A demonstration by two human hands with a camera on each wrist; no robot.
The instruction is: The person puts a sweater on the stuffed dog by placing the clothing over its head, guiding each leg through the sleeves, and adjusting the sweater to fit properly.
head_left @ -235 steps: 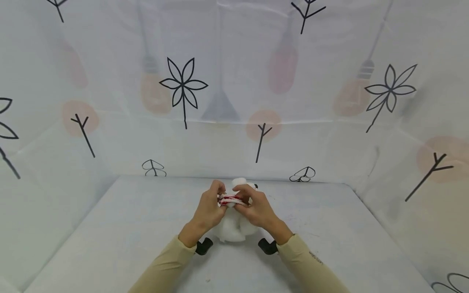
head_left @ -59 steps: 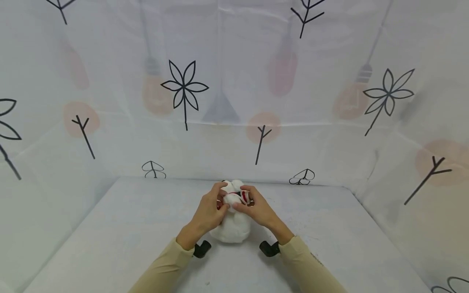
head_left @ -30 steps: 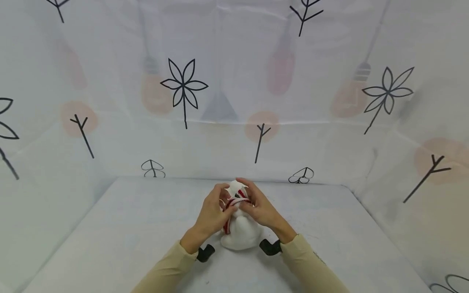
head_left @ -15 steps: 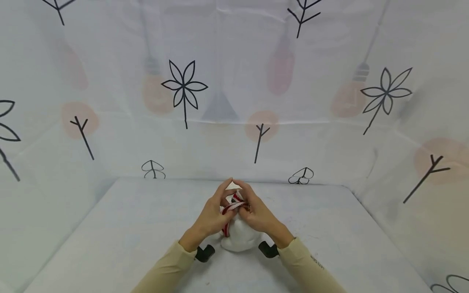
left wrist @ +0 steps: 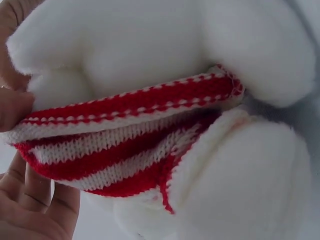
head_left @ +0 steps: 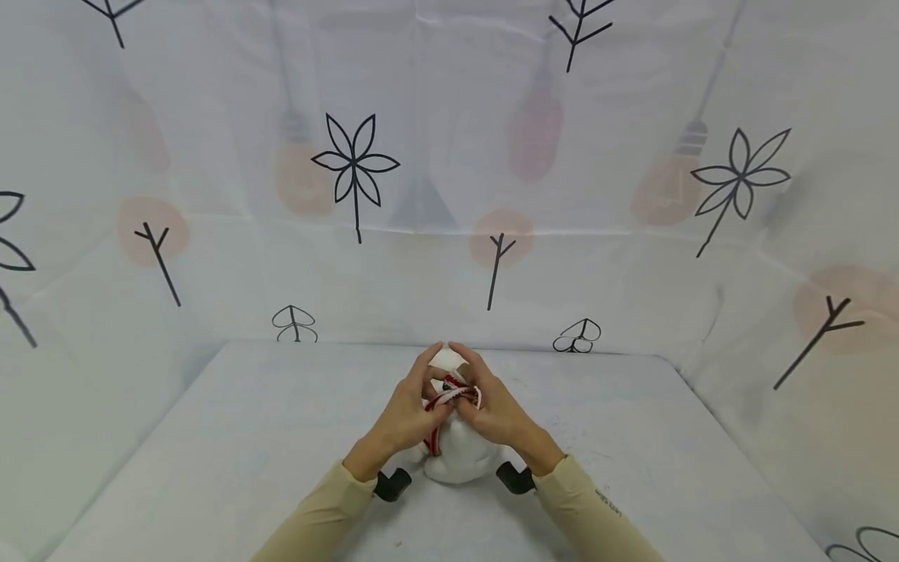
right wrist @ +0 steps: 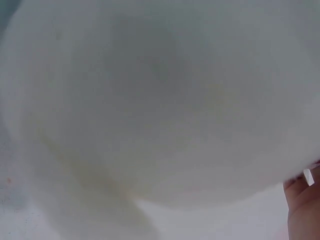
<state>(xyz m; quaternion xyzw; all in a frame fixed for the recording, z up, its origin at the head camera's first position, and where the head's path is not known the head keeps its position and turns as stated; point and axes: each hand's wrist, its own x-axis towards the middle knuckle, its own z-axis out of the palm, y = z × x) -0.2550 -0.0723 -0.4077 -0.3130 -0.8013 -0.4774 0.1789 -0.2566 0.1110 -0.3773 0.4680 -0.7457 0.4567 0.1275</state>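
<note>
A white plush toy point(head_left: 460, 453) stands upright on the table between both hands. Round its neck runs a red and white striped knitted scarf point(head_left: 449, 396), one end of which hangs down the toy's left side in the head view. My left hand point(head_left: 410, 410) pinches the scarf at the neck, its index finger raised beside the toy's head. From the other side, my right hand point(head_left: 495, 406) also pinches it, thumb in front. In the left wrist view the scarf point(left wrist: 125, 145) is stretched taut toward fingers point(left wrist: 15, 107) at the left edge. White plush point(right wrist: 165, 110) fills most of the right wrist view.
The white table point(head_left: 281, 414) meets a patterned fabric backdrop point(head_left: 414, 273) close behind the toy. Black wrist-worn devices point(head_left: 393, 485) sit under both wrists, just above the table.
Over the earlier frames the toy has turned, and one scarf end now hangs down its front. In the last second the hands have drawn together, index fingertips nearly meeting above the toy.
</note>
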